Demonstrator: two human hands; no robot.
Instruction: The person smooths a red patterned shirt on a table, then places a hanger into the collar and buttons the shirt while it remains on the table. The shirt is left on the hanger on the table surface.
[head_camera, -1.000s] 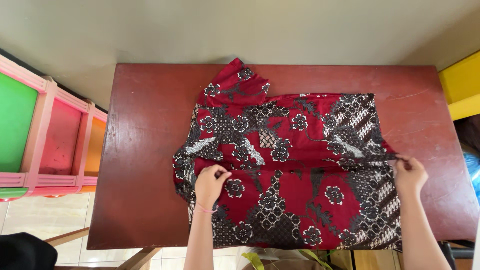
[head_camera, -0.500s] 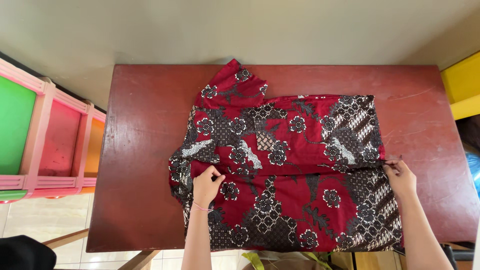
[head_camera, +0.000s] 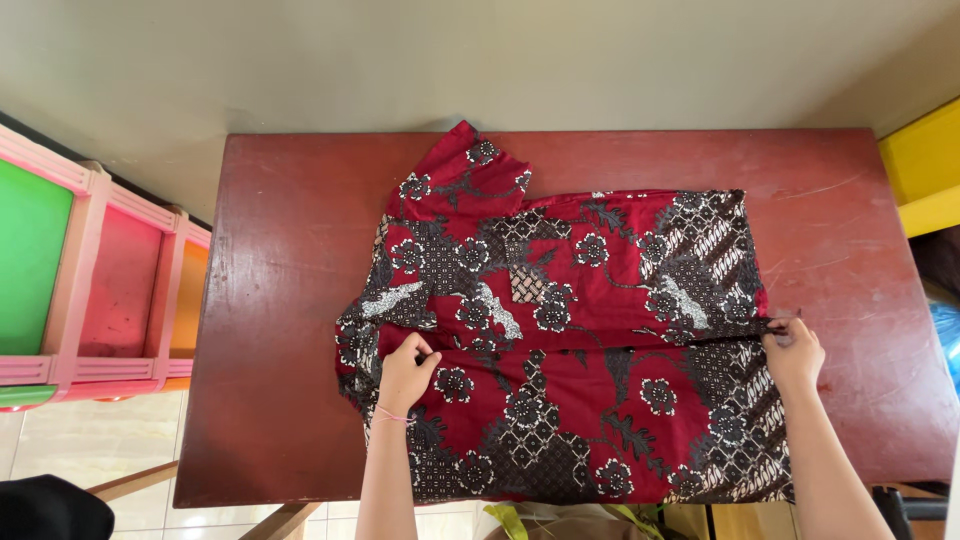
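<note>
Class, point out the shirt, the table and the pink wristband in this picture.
shirt (head_camera: 600, 290): head view, on its red middle panel.
table (head_camera: 290, 300): head view, on the bare top left of the shirt.
wristband (head_camera: 385, 415): head view, on the left wrist.

The batik shirt is deep red with black and white flowers and geometric lattice; the table is reddish-brown.

Dark red table; pink shelf left; yellow furniture right.

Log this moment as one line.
left hand: pinching shirt front edge near collar | right hand: pinching same edge at hem | shirt: red patterned, flat on table | sleeve: spread toward wall
</note>
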